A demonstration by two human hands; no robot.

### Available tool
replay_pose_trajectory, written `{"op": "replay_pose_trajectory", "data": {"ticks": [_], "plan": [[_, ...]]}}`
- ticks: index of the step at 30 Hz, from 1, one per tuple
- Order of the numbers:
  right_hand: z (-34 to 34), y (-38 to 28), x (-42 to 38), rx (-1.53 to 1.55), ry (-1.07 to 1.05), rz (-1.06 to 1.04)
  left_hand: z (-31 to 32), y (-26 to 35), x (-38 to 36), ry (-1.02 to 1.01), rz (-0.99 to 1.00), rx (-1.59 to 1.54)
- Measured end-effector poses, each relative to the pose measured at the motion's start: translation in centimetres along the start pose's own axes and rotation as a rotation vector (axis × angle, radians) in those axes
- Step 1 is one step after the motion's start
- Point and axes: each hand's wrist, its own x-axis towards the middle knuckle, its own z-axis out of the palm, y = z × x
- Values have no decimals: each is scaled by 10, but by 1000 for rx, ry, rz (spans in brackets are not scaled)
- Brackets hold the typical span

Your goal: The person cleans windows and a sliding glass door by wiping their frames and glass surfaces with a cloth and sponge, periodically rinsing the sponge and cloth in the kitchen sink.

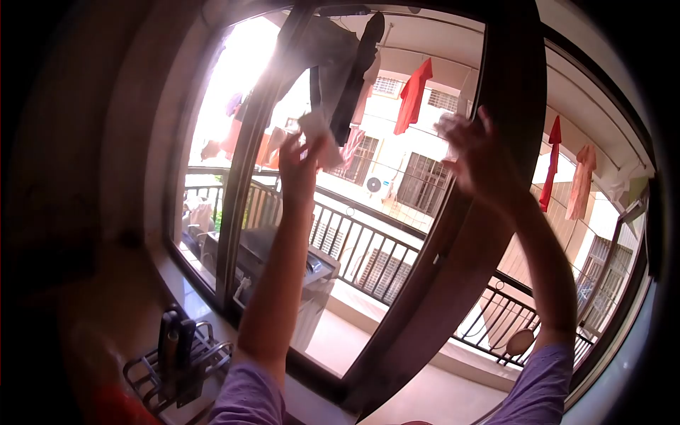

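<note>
Both of my arms, in purple sleeves, reach up in front of a dark-framed window (pixel 340 234). My left hand (pixel 301 159) is raised at the left pane, its fingers closed on a pale cloth (pixel 320 140) that looks thin and slightly blurred. Near the dark vertical frame (pixel 506 92) on the right, my right hand (pixel 478 156) is lifted with bent fingers around something whitish, too blurred to make out. The glass lies behind both hands.
A metal rack (pixel 177 361) with dark-handled items stands on the sill at lower left. Beyond the glass are a balcony railing (pixel 361 262), hanging red clothes (pixel 413 97), dark trousers (pixel 322 53) and a grey sink unit (pixel 283 262).
</note>
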Motion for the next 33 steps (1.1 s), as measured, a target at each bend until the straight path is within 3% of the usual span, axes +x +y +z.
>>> {"op": "replay_pose_trajectory", "data": {"ticks": [4,5,7,9,13,14,16,20,26,27,29,30,32,33], "plan": [[11,49,19,-36,-50,113,29,7,118,-113,299,318],[14,54,20,-43,-63,114,41,25,116,-47,366,415],[14,56,23,-46,-86,114,49,6,195,16,631,689],[12,51,22,-33,-109,103,54,19,210,-176,709,507],[12,49,20,-86,-141,78,57,29,246,-39,674,482],[13,49,21,-98,-149,71,52,41,236,-24,656,672],[8,44,25,-112,-166,72,47,40,242,-5,699,713],[5,43,28,-113,-196,78,33,37,257,-89,583,675],[-3,40,33,-140,-161,63,49,27,194,-272,191,-117],[-5,38,32,-130,-134,78,77,20,185,-161,192,-375],[-6,31,36,-107,-69,109,81,21,145,-384,161,-477],[-1,26,34,-73,7,88,94,7,141,-341,116,-534],[11,-6,37,679,-7,548,115,-11,128,-306,44,-674],[17,-24,47,975,50,607,120,-7,118,-302,26,-802]]}}
